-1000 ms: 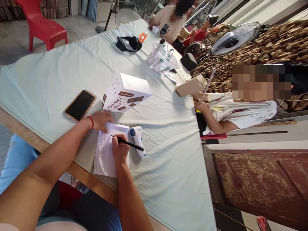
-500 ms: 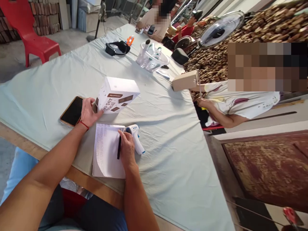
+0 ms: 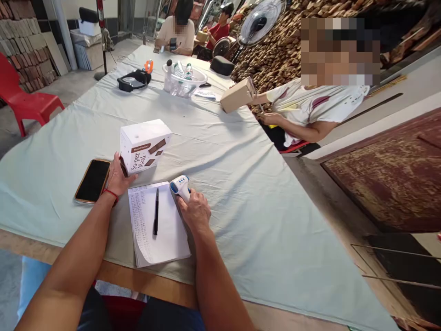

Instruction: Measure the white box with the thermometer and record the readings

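Note:
A white box (image 3: 141, 149) printed "Super Meal" stands on the cloth. My left hand (image 3: 120, 177) holds its lower near-left corner, thumb along the front and fingers round the side. My right hand (image 3: 196, 209) is wrapped round the handle of a white and blue infrared thermometer (image 3: 180, 185), which lies at the upper right corner of a paper pad (image 3: 172, 243). Columns of small handwriting run down the pad's left side. On the sheet lies a black pen (image 3: 156, 214), apart from both hands. A dark-screened phone (image 3: 92, 180) rests just left of my left hand.
The cloth-covered table (image 3: 248, 220) extends away from me. Farther back are a basket of plastic bottles (image 3: 186, 82), black goggles-like gear (image 3: 132, 82) and a black case (image 3: 221, 65). At the right edge a person (image 3: 310, 108) holds a cardboard box (image 3: 237, 95). A red chair (image 3: 34, 101) stands left.
My right hand has let go of the pen, now lying on the pad, and taken the thermometer's handle. My left hand stays at the box. The view has shifted.

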A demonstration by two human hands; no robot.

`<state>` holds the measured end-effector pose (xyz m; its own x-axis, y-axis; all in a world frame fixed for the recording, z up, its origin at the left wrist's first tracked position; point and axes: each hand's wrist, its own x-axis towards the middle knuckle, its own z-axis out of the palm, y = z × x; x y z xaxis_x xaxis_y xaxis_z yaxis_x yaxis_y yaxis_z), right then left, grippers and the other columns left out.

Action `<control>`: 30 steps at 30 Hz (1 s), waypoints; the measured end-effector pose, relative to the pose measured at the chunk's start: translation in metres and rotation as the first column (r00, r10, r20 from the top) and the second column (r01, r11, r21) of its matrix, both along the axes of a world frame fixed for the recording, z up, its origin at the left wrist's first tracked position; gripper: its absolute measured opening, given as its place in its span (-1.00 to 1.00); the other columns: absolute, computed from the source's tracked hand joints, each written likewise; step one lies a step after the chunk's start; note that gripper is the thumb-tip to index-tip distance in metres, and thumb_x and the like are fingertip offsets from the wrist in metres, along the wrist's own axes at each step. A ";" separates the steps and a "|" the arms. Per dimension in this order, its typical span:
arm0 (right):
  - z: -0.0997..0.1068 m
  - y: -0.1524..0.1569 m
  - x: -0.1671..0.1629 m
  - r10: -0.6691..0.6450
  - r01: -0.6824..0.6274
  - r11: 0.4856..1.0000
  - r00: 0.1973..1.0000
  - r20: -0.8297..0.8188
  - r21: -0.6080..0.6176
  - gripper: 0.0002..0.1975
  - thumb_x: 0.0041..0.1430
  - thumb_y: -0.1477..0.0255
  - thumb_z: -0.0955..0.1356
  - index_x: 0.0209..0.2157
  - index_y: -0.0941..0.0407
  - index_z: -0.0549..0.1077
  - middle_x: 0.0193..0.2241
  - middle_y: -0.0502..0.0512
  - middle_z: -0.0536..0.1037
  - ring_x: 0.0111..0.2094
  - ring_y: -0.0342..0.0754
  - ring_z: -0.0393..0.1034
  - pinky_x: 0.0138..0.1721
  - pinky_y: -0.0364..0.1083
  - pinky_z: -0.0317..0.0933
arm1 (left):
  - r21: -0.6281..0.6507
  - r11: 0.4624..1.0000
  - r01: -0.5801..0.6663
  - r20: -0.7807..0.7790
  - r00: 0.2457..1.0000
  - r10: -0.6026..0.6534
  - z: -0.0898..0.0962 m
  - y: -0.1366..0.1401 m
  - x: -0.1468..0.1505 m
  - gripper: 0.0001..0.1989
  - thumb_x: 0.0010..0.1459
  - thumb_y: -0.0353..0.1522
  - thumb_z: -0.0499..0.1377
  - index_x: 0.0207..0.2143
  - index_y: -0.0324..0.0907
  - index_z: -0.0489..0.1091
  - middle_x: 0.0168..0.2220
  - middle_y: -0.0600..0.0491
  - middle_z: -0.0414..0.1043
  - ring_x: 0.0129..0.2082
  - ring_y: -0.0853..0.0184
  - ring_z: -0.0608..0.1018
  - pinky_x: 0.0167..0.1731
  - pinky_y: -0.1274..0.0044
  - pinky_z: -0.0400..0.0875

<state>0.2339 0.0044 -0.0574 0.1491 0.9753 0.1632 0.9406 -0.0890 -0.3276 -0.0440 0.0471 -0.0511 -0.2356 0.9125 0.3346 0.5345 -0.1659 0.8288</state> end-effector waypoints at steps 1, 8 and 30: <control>0.000 0.000 -0.002 -0.002 0.002 1.000 1.000 -0.010 0.002 -0.52 0.18 0.23 0.37 0.08 0.18 0.42 -0.16 0.34 0.51 -0.10 0.20 0.38 -0.12 0.03 0.18 | -0.005 1.000 -0.017 -0.041 0.999 0.017 0.001 -0.001 0.000 0.00 -0.17 -0.28 0.43 0.29 -0.12 0.03 0.14 -0.21 0.26 0.24 -0.10 0.28 0.23 0.06 0.18; 0.004 -0.001 -0.014 -0.006 0.005 1.000 0.993 -0.114 -0.011 -0.56 0.18 0.24 0.36 0.02 0.20 0.46 -0.17 0.34 0.54 -0.09 0.18 0.41 -0.13 0.01 0.21 | -0.014 0.999 -0.038 -0.147 0.988 0.035 0.007 -0.003 0.009 -0.21 -0.19 -0.27 0.43 0.11 -0.12 0.22 0.00 -0.10 0.37 0.06 0.04 0.42 0.08 0.20 0.36; 0.022 -0.026 -0.063 0.083 -0.314 0.946 0.012 -0.997 0.075 -0.54 0.00 -0.04 0.41 -0.55 0.08 0.35 -0.58 -0.05 0.28 -0.52 -0.14 0.09 -0.47 -0.12 0.03 | -0.151 0.948 0.280 0.339 0.916 -0.216 0.036 -0.023 0.015 -0.37 -0.09 0.01 0.36 -0.06 -0.17 0.42 -0.09 -0.08 0.59 -0.10 0.09 0.59 -0.17 0.36 0.50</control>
